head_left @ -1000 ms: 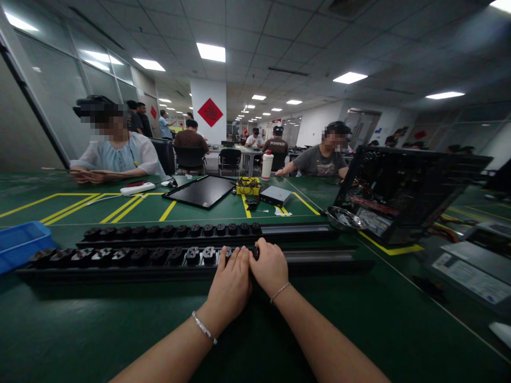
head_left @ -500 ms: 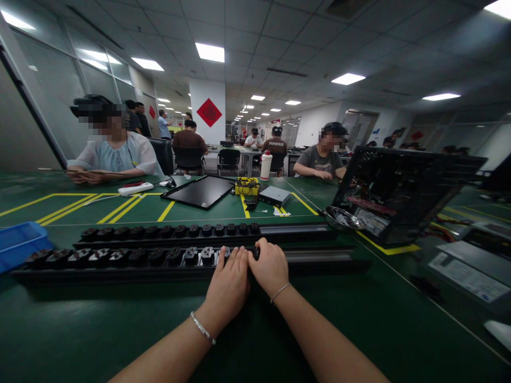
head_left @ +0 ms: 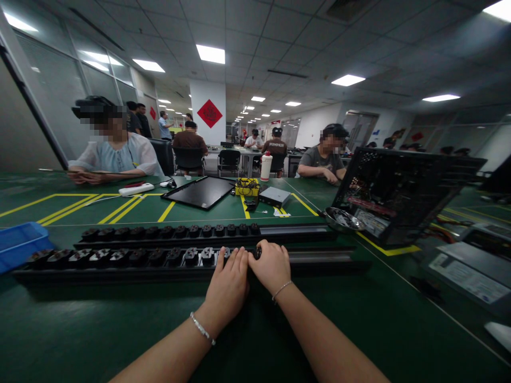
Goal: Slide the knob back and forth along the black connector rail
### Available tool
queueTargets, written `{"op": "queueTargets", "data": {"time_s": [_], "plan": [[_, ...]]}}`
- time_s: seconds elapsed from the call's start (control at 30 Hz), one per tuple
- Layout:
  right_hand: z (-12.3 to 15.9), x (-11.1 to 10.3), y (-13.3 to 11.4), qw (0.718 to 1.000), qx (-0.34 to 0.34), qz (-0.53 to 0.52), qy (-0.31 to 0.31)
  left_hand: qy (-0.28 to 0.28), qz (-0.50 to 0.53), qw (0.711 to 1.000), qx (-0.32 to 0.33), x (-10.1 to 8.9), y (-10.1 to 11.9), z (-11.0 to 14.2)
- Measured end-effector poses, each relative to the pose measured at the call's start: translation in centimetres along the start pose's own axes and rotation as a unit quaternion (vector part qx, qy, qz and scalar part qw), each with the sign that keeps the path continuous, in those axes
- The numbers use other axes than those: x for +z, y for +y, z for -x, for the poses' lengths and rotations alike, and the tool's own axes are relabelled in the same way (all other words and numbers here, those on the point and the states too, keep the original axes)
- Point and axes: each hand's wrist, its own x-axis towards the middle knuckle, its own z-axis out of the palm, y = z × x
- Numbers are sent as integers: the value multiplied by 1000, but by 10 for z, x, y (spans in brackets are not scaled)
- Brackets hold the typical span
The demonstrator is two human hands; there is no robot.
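On the green table, two long black rails lie crosswise before me. The front rail (head_left: 131, 275) carries a row of socket modules (head_left: 173, 256), some black and some shiny silver-topped. My left hand (head_left: 229, 284) lies over this rail, fingers stretched out and side by side, covering some modules. Close to its right, my right hand (head_left: 272, 266) is curled with thumb and fingers round a black socket module (head_left: 258, 252) at the rail, mostly hidden. To the right of my right hand the rail's channel (head_left: 319, 256) shows bare. Behind it, the back rail (head_left: 295, 230) holds another row of black modules.
A blue bin (head_left: 24, 244) sits at the left. Beyond the rails are a dark flat panel (head_left: 199, 191), a grey box (head_left: 274, 197) and a yellow block with cables (head_left: 246, 186). A metal bowl (head_left: 344, 219) and an open computer case (head_left: 399, 197) stand right. Co-workers sit opposite.
My right hand has shifted very slightly to the right, still round the black socket module. My left hand stays in place on the rail.
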Motion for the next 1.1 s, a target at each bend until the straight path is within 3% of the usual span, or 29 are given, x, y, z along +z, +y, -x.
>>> {"op": "queueTargets", "data": {"time_s": [0.63,1.1], "plan": [[4,0,0,1000,4,1,1,10,4,1000,0,-1,0,-1],[4,0,1,1000,4,-9,1,-13,11,1000,-7,-4,2,-2]]}}
